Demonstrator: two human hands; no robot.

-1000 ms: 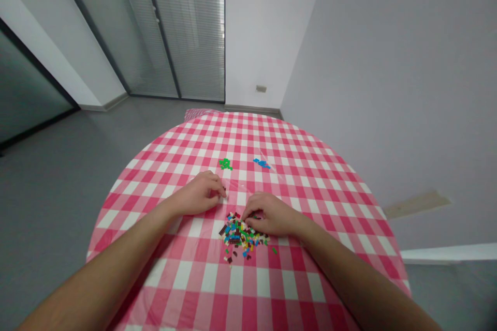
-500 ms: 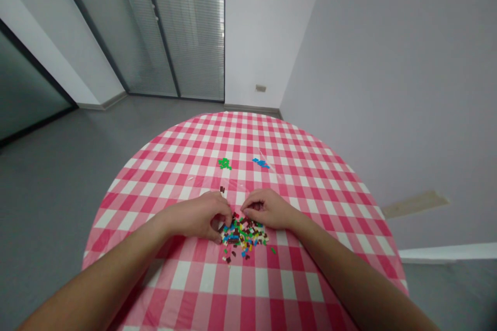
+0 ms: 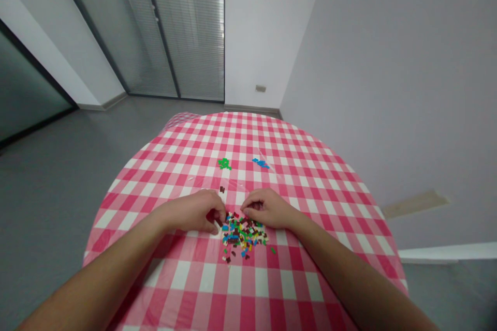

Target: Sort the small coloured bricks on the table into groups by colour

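A heap of small mixed toy building bricks (image 3: 243,232) lies on the checked tablecloth, in brown, green, blue, yellow, white, red and pink. At its left edge is my left hand (image 3: 202,211), fingers curled, with a dark brown brick (image 3: 219,223) between thumb and fingertips. My right hand (image 3: 267,209) rests at the heap's upper right edge. Its fingers are bent together, and whatever they may hold is hidden. Beyond my left hand lie a few brown bricks (image 3: 222,189), apart from the heap.
Farther back on the round table (image 3: 186,274) are a small group of green bricks (image 3: 224,163) and, to its right, a group of blue bricks (image 3: 261,163). A stray green brick (image 3: 273,250) lies right of the heap. Walls and a glass partition (image 3: 186,31) stand behind.
My left hand has drawn slightly left and up from the heap, with the brown brick between its fingers, uncovering the heap's left edge. My right hand stays almost still.
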